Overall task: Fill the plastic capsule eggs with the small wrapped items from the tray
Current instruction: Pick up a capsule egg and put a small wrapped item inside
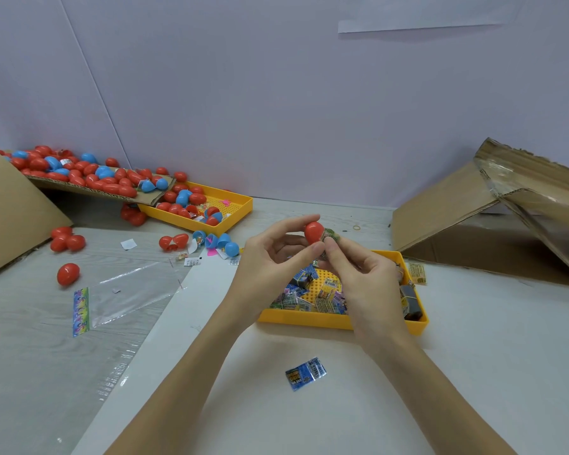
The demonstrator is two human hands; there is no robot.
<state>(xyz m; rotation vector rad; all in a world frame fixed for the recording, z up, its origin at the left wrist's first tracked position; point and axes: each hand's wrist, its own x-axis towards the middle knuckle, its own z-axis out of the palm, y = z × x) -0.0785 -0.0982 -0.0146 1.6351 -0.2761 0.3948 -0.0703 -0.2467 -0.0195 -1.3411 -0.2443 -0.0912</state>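
My left hand [270, 257] pinches a red capsule egg half [313, 232] between thumb and fingers, held above the near yellow tray [309, 318]. My right hand [365, 277] pinches a small green wrapped item [329, 235] pressed against the egg's open side. The tray below holds several small wrapped packets [312, 295] in blue, yellow and green. One blue wrapped packet [305, 373] lies loose on the white table in front of the tray.
A second yellow tray [240, 205] at the back left holds red and blue eggs, with a heap of eggs [79, 174] on cardboard behind it. Loose red eggs [68, 274] and a clear plastic bag [128, 293] lie left. A cardboard box [493, 218] stands right.
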